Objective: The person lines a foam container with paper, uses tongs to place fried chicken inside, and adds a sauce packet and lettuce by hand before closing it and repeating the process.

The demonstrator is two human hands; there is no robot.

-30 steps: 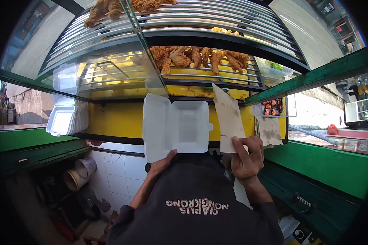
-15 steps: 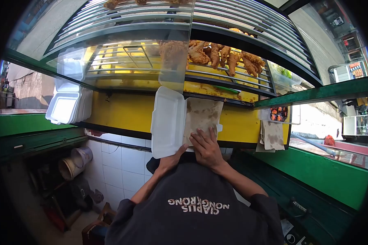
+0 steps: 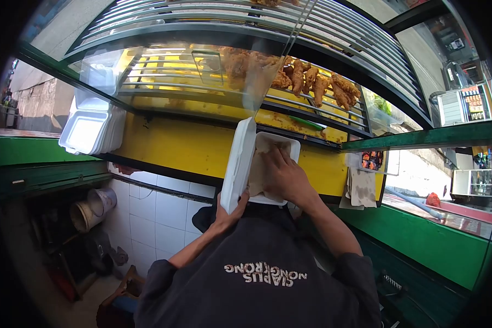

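A white foam takeaway box (image 3: 237, 167) stands open at the counter's near edge, its lid tilted up on the left side. My left hand (image 3: 229, 215) grips the near end of the box by the lid, thumb against the inner side. A sheet of brownish paper (image 3: 259, 174) lies inside the base. My right hand (image 3: 286, 176) reaches into the box and presses on the paper with fingers stretched out. Its fingertips are partly hidden against the paper. Fried chicken pieces (image 3: 318, 90) rest on the rack just beyond the box.
A stack of foam boxes (image 3: 87, 131) stands at the counter's left end. More brown paper sheets (image 3: 362, 187) hang at the right edge of the yellow counter (image 3: 164, 143). A glass panel (image 3: 175, 82) and metal rack rails (image 3: 361, 60) rise behind. Buckets (image 3: 87, 212) sit low on the left.
The paper, earlier lying across the base, is now pushed down inside it. My right hand has moved forward into the box. The lid has tilted up and shifted right with my left hand.
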